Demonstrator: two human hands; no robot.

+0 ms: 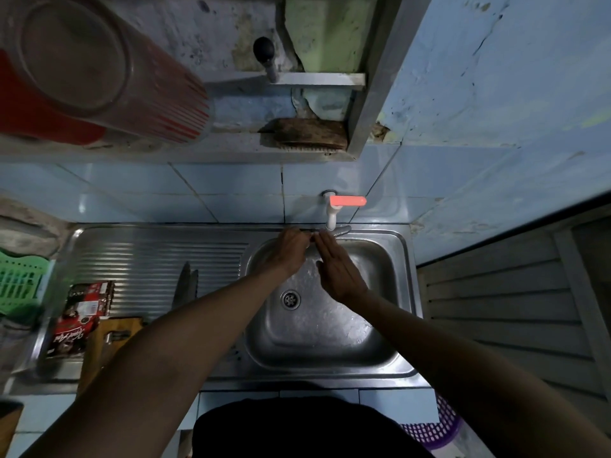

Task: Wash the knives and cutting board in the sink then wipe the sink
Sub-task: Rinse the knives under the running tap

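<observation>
2 hands: both over the sink basin, under the tap
Left hand (287, 248): fingers curled round the handle end of a knife (340, 230), at the basin's back edge
Right hand (337, 269): flat, fingers straight and together, fingertips touching the knife near the left hand — it holds nothing
Knife: lies level along the back rim, blade tip pointing right, just under the spout; most of it is hidden by the hands
Tap (332, 209): white body on the tiled wall, orange lever pointing right
Sink (401, 292): steel, wet, drain near the middle of the basin
Other knives (185, 285): 2 blades side by side on the ribbed drainboard, left of the basin, tips pointing to the wall
Cutting board (109, 338): wooden, on the drainboard's near side — partly under the left forearm
Packet (84, 312): red and black, just left of the board
Basket (20, 279): green, at the far left edge
</observation>
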